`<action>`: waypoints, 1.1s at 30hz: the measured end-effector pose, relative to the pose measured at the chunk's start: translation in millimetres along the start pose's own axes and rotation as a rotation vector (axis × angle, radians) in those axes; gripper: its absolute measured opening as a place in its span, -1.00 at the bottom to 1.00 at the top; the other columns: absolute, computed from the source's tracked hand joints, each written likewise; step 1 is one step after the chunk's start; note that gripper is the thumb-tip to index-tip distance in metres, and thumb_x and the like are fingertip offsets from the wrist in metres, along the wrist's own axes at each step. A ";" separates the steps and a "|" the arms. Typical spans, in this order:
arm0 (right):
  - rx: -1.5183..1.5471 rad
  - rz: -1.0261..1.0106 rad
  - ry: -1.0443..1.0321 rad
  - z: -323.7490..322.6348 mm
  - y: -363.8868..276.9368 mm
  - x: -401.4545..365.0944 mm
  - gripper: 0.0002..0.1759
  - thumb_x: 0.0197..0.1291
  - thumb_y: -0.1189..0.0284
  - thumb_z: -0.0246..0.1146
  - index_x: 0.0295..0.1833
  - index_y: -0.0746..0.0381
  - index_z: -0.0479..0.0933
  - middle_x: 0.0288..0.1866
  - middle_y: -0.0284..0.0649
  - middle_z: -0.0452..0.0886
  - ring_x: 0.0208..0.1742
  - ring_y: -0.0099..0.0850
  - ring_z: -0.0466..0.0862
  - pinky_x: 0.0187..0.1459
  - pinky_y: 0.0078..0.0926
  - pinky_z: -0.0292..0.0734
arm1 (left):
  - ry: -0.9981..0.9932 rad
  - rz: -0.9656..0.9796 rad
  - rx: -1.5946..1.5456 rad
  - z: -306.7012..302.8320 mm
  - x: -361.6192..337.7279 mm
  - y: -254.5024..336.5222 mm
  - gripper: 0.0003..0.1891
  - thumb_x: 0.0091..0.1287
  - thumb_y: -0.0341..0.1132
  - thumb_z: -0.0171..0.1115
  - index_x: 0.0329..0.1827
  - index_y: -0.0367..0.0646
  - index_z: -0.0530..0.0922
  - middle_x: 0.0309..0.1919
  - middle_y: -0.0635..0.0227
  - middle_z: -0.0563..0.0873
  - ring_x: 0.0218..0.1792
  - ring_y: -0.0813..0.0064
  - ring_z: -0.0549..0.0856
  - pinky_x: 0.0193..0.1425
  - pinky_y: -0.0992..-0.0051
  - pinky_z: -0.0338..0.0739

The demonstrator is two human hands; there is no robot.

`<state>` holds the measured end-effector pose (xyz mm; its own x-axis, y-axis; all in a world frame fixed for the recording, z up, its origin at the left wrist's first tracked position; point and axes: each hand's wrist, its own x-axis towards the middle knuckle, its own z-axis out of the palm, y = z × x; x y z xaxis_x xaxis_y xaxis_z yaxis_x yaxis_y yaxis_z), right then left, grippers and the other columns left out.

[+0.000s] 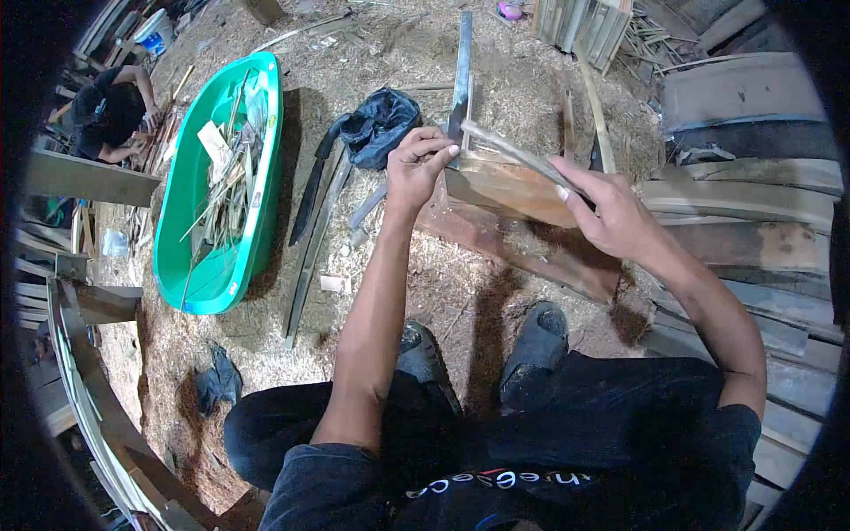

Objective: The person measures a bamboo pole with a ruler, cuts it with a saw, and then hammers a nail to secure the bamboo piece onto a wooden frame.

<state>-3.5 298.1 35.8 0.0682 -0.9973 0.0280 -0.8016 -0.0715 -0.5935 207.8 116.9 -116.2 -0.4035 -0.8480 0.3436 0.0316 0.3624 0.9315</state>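
Note:
My right hand (pixel 611 208) is closed around the wooden handle of a hammer (pixel 518 155). Its dark head lies at the far end, over a long narrow strip (pixel 464 62). Right beside that head, my left hand (pixel 418 168) has its thumb and forefinger pinched together at the strip's edge; what they hold is too small to make out. Under the strip's near end sits a wooden block (pixel 513 190), which rests on a reddish plank structure (pixel 531 252) between my hands and my feet.
A green plastic tub (pixel 168 257) of wood scraps stands left. Near it lie a machete-like blade (pixel 310 199), a black plastic bag (pixel 381 124) and wood strips. Stacked boards (pixel 753 243) line the right. Another person (pixel 106 111) crouches at the upper left. Shavings cover the floor.

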 end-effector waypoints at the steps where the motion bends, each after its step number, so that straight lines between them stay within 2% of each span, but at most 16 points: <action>1: 0.017 -0.041 0.046 2.6 1.0 0.3 -0.50 0.32 0.50 0.09 0.37 0.37 0.37 0.01 0.25 0.62 -0.06 0.14 0.67 0.03 -0.09 0.55 | 0.002 0.001 0.012 -0.1 0.1 0.7 -0.85 0.15 -0.48 0.47 -0.21 -0.26 0.76 -0.18 0.32 0.72 -0.10 0.52 0.63 0.01 0.56 0.51; 5: -0.127 -0.149 0.064 4.9 9.5 3.2 -0.52 0.36 0.51 0.10 0.38 0.37 0.37 0.08 0.22 0.62 0.06 0.02 0.69 0.08 -0.22 0.56 | 0.009 -0.020 -0.004 -0.1 -0.5 2.5 -0.85 0.15 -0.48 0.47 -0.22 -0.26 0.77 -0.19 0.32 0.72 -0.12 0.52 0.64 0.01 0.55 0.51; 8: 0.009 -0.060 0.078 -1.7 -5.4 5.4 -0.51 0.33 0.52 0.09 0.36 0.40 0.36 0.05 0.24 0.61 0.01 0.11 0.67 0.07 -0.14 0.58 | 0.000 -0.008 -0.017 0.7 -0.4 -1.6 -0.85 0.15 -0.48 0.47 -0.21 -0.27 0.76 -0.19 0.33 0.72 -0.12 0.53 0.64 0.01 0.55 0.51; 11: 0.021 -0.041 0.061 -1.5 -3.7 5.6 -0.51 0.37 0.51 0.11 0.39 0.37 0.35 0.12 0.22 0.60 0.12 -0.03 0.68 0.12 -0.23 0.56 | 0.010 -0.005 -0.032 0.0 -1.6 -2.3 -0.84 0.13 -0.49 0.48 -0.22 -0.27 0.77 -0.20 0.33 0.71 -0.13 0.53 0.64 0.00 0.54 0.51; 14: -0.081 0.005 -0.008 0.7 6.2 4.3 -0.50 0.37 0.50 0.10 0.40 0.37 0.34 0.09 0.22 0.62 0.08 -0.04 0.70 0.08 -0.22 0.56 | 0.026 -0.010 -0.087 2.7 -0.1 -2.1 -0.83 0.11 -0.49 0.49 -0.23 -0.26 0.77 -0.24 0.34 0.71 -0.15 0.52 0.64 -0.02 0.54 0.51; 17: 0.024 -0.054 0.118 0.2 -5.8 4.7 -0.51 0.38 0.49 0.10 0.38 0.39 0.35 0.07 0.23 0.63 0.06 -0.02 0.71 0.06 -0.20 0.56 | 0.028 -0.016 -0.100 3.2 -1.3 -6.6 -0.84 0.12 -0.50 0.48 -0.23 -0.27 0.77 -0.23 0.34 0.71 -0.16 0.54 0.64 -0.03 0.55 0.51; 20: -0.129 0.063 -0.079 -2.9 -8.3 5.2 -0.51 0.37 0.49 0.11 0.38 0.39 0.35 0.09 0.23 0.62 0.09 -0.01 0.69 0.09 -0.19 0.55 | 0.030 -0.016 -0.076 2.7 0.4 -1.4 -0.85 0.12 -0.51 0.48 -0.24 -0.27 0.77 -0.22 0.33 0.70 -0.16 0.55 0.64 -0.05 0.57 0.51; 23: 0.085 0.064 0.038 -5.2 -11.4 5.5 -0.52 0.37 0.49 0.11 0.36 0.41 0.37 0.15 0.23 0.59 0.15 -0.02 0.67 0.14 -0.18 0.54 | 0.029 -0.020 -0.100 3.3 -0.9 -2.0 -0.85 0.12 -0.51 0.48 -0.24 -0.27 0.77 -0.22 0.33 0.70 -0.16 0.55 0.64 -0.05 0.57 0.51; 26: -0.132 0.051 -0.056 0.2 1.9 4.9 -0.52 0.37 0.49 0.10 0.36 0.41 0.37 0.16 0.23 0.59 0.16 -0.02 0.66 0.18 -0.19 0.52 | 0.026 -0.015 -0.105 3.1 -1.4 -3.9 -0.86 0.13 -0.51 0.47 -0.23 -0.27 0.77 -0.22 0.33 0.70 -0.16 0.56 0.64 -0.05 0.57 0.51; 32: 0.025 0.009 0.072 1.1 -9.2 2.8 -0.51 0.35 0.50 0.10 0.36 0.45 0.35 0.13 0.30 0.57 0.16 0.00 0.66 0.17 -0.21 0.52 | 0.001 -0.050 -0.048 1.5 -3.0 -0.5 -0.85 0.16 -0.48 0.47 -0.21 -0.29 0.76 -0.17 0.31 0.71 -0.09 0.52 0.63 0.04 0.55 0.50; 33: -0.010 0.037 0.025 0.1 -9.0 1.8 -0.51 0.35 0.50 0.10 0.36 0.45 0.35 0.12 0.30 0.57 0.15 0.00 0.66 0.16 -0.21 0.53 | 0.003 -0.051 -0.050 1.1 -3.2 -2.4 -0.85 0.16 -0.48 0.47 -0.21 -0.29 0.76 -0.17 0.31 0.71 -0.09 0.52 0.63 0.04 0.55 0.50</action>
<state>3.9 297.0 41.2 0.0238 -0.9994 0.0264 -0.8091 -0.0348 -0.5866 208.0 119.2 -119.7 -0.4031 -0.8660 0.2959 0.0567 0.2990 0.9526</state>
